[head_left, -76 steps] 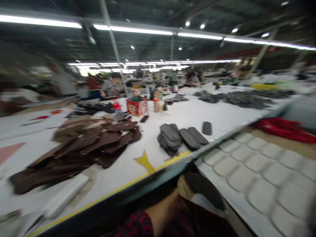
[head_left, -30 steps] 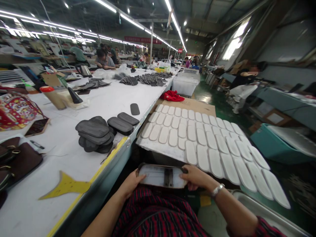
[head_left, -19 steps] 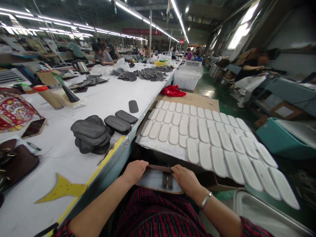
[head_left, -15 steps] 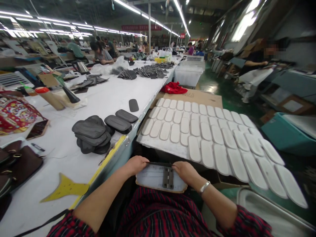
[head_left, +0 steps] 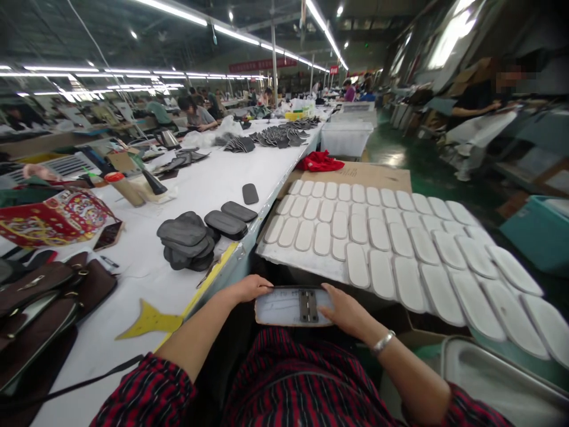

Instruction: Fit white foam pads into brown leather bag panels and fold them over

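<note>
In front of my lap is a pale hinged board (head_left: pixel 278 309) with rounded ends, handwriting and a dark metal hinge (head_left: pixel 307 306) on its face. My left hand (head_left: pixel 249 288) pinches its upper left corner. My right hand (head_left: pixel 345 307) grips the right end, fingers along the upper edge and thumb over the face beside the hinge. A dark strip shows along the board's top edge; what lies behind the board is hidden. Forward on the left, dark grey oval pads (head_left: pixel 186 237) lie in a loose pile on the white table (head_left: pixel 213 178), with two thicker grey pads (head_left: pixel 226 224) beside them.
Rows of white oval pads (head_left: pixel 382 274) cover a board to my right. Behind them lies a red cloth (head_left: pixel 320 161) on cardboard. A yellow template (head_left: pixel 151 321), brown bags (head_left: pixel 44 296) and a phone (head_left: pixel 108 235) lie on the table at left. A co-worker (head_left: pixel 478 98) is at far right.
My right hand has shifted its grip, its thumb now lying over the board's face. The board is tilted slightly differently. The view has turned a little left.
</note>
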{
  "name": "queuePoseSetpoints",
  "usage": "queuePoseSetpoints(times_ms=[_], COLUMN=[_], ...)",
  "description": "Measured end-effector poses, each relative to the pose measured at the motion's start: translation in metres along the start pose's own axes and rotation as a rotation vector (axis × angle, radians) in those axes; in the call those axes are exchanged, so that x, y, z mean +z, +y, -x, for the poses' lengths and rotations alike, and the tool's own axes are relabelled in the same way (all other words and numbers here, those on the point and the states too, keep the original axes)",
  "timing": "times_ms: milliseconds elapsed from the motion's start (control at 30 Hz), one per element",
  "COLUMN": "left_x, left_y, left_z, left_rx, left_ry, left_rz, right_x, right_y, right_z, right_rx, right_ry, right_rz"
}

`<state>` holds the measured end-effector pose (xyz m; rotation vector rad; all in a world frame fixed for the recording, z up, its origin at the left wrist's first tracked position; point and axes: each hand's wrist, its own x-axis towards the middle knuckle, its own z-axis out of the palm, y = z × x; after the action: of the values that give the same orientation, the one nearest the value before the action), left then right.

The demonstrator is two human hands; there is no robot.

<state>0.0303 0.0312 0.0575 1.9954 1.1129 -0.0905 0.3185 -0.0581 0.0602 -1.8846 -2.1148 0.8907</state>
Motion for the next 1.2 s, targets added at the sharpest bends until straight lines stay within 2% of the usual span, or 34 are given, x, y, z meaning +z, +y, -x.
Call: queuePoseSetpoints(times_ms=[100,167,267,367,433,600,767,833,900,967,1100,1200], left_x=[0.0,0.005,0.017,0.025,0.027,0.025,0.02,0.019,0.019,0.019,0.016,0.012], left_y=[0.006,0.01,0.015,0.015,0.011,-0.002,-0.005,-0.003,-0.002,-0.001,-0.002,-0.004], left_z=[0.016,0.024,0.029,0.024,0.021,0.023,0.034,0.033,0.027,0.018,0.005,0.009], left_rx=[-0.079,-0.163,-0.272,-0.314,-0.314,-0.264,-0.201,-0.169,-0.151,-0.157,-0.178,-0.212], left_ry=[0.079,0.151,0.27,0.331,0.334,0.319,0.185,0.17,0.213,0.253,0.209,0.161], left_rz=[-0.064,-0.12,-0.192,-0.212,-0.197,-0.088,0.115,0.184,0.203,0.191,0.22,0.257], right_x=[0.003,0.003,0.001,-0.005,-0.008,-0.003,-0.002,-0.006,-0.009,-0.008,-0.002,-0.005], right_y=[0.006,0.012,0.015,0.013,0.009,0.006,0.015,0.017,0.015,0.013,0.01,0.011], right_z=[0.012,0.012,0.001,-0.009,-0.01,0.003,0.01,0.006,-0.003,-0.014,-0.033,-0.038], right_rx=[0.168,0.182,0.116,-0.034,-0.115,-0.11,-0.116,-0.002,0.072,0.026,-0.034,-0.039], right_ry=[-0.017,-0.073,-0.119,-0.215,-0.259,-0.256,-0.276,-0.236,-0.127,-0.05,-0.078,-0.109], right_rz=[0.039,0.051,0.206,0.419,0.469,0.506,0.433,0.306,0.191,0.181,0.237,0.182])
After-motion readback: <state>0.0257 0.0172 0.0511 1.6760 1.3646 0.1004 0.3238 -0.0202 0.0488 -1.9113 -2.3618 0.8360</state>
